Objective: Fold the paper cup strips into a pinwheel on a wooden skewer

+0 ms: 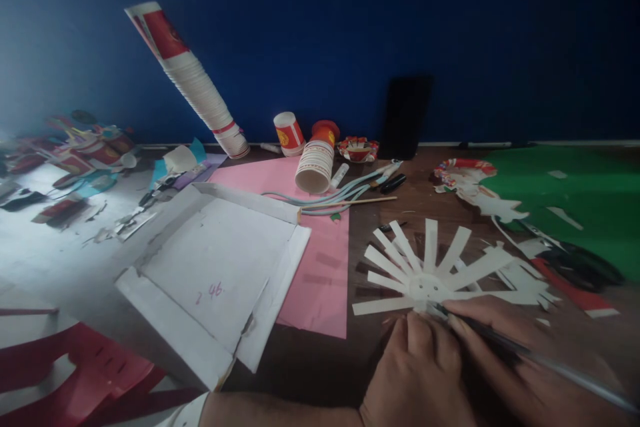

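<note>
A white paper cup (429,287), its wall cut into strips that fan outward like rays, lies by my hands on the brown table. Small dark dots like eyes mark its round base. My left hand (417,370) grips the near edge of this cup with bent fingers. From the right, my right hand (530,340) is closed around a long dark pen (505,340), whose tip is at the cup's base. Below the base, my left fingers hide part of the cup.
Behind lie light-blue cables (320,200), stacked paper cups (315,167) and a dark phone (407,117) leaning on the wall. Scissors (583,263), paper scraps and a green sheet (590,193) are at right. An open white box (215,267) partly covers a pink sheet (327,280).
</note>
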`<state>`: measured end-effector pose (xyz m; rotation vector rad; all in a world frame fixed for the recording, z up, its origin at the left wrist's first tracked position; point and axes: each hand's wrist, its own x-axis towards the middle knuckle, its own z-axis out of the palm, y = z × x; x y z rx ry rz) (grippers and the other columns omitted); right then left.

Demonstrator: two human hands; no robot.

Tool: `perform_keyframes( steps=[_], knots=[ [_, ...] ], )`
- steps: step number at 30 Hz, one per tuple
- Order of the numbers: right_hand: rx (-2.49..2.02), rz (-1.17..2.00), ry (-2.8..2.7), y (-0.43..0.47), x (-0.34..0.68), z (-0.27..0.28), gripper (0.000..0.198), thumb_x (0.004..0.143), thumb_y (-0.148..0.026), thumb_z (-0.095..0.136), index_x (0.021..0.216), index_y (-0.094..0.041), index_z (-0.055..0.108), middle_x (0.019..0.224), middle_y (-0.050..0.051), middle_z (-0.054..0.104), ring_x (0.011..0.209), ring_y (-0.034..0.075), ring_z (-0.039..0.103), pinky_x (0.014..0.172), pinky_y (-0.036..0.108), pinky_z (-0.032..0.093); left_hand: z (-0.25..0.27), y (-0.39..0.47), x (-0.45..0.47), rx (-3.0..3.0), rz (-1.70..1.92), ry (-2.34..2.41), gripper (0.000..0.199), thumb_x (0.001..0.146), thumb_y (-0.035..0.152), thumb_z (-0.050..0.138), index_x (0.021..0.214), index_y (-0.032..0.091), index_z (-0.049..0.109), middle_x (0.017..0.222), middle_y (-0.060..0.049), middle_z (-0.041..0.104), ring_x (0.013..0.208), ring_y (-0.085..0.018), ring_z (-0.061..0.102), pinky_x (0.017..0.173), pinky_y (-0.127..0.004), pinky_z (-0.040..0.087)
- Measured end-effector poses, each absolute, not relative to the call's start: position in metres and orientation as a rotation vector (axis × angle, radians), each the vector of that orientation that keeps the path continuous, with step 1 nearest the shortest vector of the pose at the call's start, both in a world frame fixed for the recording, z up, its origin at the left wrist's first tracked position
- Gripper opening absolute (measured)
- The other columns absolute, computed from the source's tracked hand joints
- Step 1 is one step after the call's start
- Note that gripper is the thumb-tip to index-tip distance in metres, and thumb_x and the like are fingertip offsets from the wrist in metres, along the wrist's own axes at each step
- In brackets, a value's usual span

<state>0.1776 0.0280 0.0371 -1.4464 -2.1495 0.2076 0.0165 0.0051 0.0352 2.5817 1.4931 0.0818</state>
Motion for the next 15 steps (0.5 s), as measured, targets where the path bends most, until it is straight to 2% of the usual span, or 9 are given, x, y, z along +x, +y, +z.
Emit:
perform_keyframes(
  steps=[4, 7, 10, 15],
  knots=[
    [-1.428, 0.182, -2.165, 0.0281, 0.178, 0.0374, 0.016, 0.095, -0.038, 0.053, 0.101, -0.033, 0.067, 0.081, -0.006, 0.077, 0.063, 0.015, 0.072, 0.062, 0.025, 0.059, 0.0359, 0.0051, 0.0144, 2.617, 0.128, 1.456, 0.046, 0.096, 0.024, 0.046, 0.136, 0.005, 0.061, 0.122, -0.019, 0.068, 0.106, -0.026, 0.061, 0.093, -0.039, 0.054],
    [-1.441, 0.184, -2.171, 0.0261, 0.18, 0.0337, 0.015, 0.095, -0.036, 0.055, 0.103, -0.033, 0.066, 0.083, -0.005, 0.077, 0.066, 0.016, 0.073, 0.066, 0.025, 0.06, 0.0395, 0.0061, 0.012, 2.663, 0.137, 1.414, 0.045, 0.096, 0.019, 0.045, 0.136, 0.005, 0.061, 0.12, -0.018, 0.068, 0.106, -0.025, 0.06, 0.092, -0.037, 0.054],
    [-1.463, 0.213, -2.18, 0.0246, 0.182, 0.0299, 0.016, 0.094, -0.036, 0.056, 0.105, -0.032, 0.067, 0.087, -0.004, 0.078, 0.074, 0.018, 0.075, 0.071, 0.027, 0.06, 0.0419, 0.0064, 0.0114, 2.688, 0.119, 1.4, 0.045, 0.097, 0.021, 0.044, 0.135, 0.005, 0.061, 0.119, -0.018, 0.068, 0.106, -0.025, 0.06, 0.091, -0.037, 0.054],
    [-1.459, 0.238, -2.163, 0.0259, 0.1808, 0.0303, 0.018, 0.094, -0.038, 0.055, 0.105, -0.032, 0.069, 0.086, -0.003, 0.078, 0.071, 0.019, 0.074, 0.07, 0.028, 0.06, 0.0399, 0.0042, 0.0116, 2.71, 0.113, 1.406, 0.047, 0.098, 0.024, 0.043, 0.137, 0.004, 0.06, 0.122, -0.019, 0.067, 0.107, -0.025, 0.058, 0.093, -0.038, 0.053]
  ],
)
